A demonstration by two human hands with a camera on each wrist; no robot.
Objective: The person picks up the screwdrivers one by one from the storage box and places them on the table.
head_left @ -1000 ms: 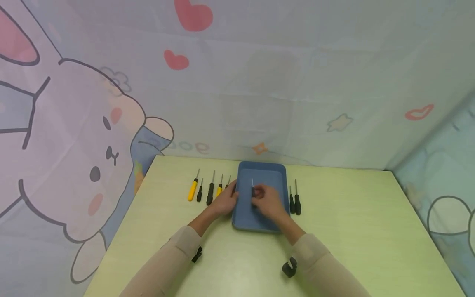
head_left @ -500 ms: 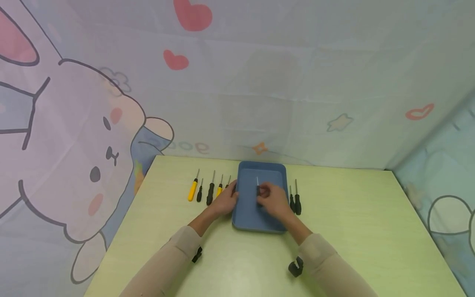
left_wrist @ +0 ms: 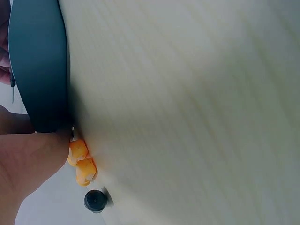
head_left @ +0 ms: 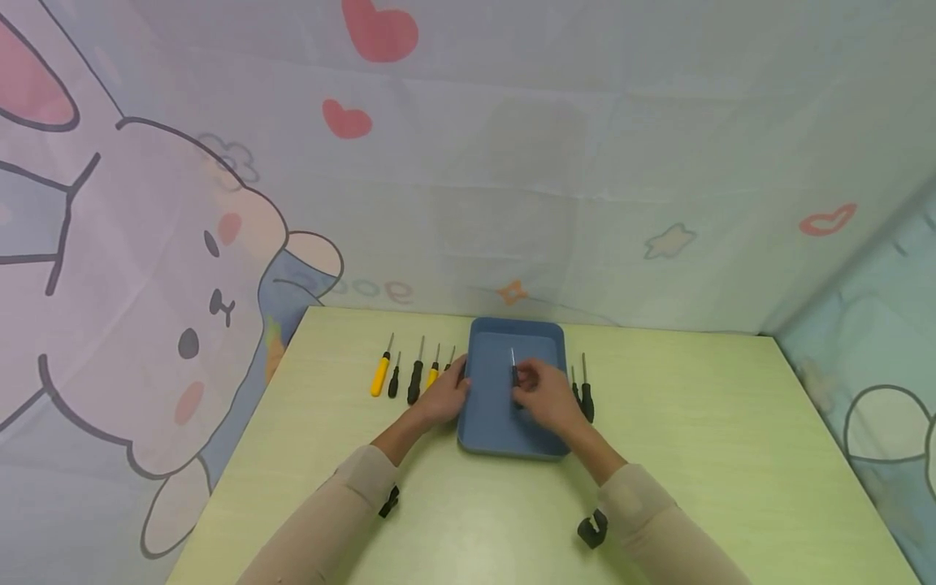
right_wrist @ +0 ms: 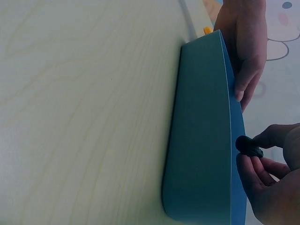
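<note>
Over the blue tray (head_left: 490, 435), my right hand (head_left: 547, 396) pinches a black-handled screwdriver (head_left: 514, 375) between thumb and fingers, its thin shaft pointing to the far side. The right wrist view shows the butt of that screwdriver handle (right_wrist: 243, 144) in the fingertips, just above the tray's rim. I cannot tell whether the screwdriver touches the tray floor. My left hand (head_left: 441, 400) grips the left rim of the tray, thumb on the inner side and fingers outside. In the right wrist view that left hand (right_wrist: 246, 51) shows at the tray's far end.
Left of the tray lie several screwdrivers in a row, among them a yellow one (head_left: 379, 375) and a thick black one (head_left: 415, 380); my left hand partly covers the nearest. Two black screwdrivers lie close to the tray's right side, the longer one (head_left: 587, 398) outermost. A printed cloth (head_left: 621, 162) hangs behind the table.
My right hand has moved a little to the right inside the tray, carrying the screwdriver with it. The left hand and the tray have stayed in place.
</note>
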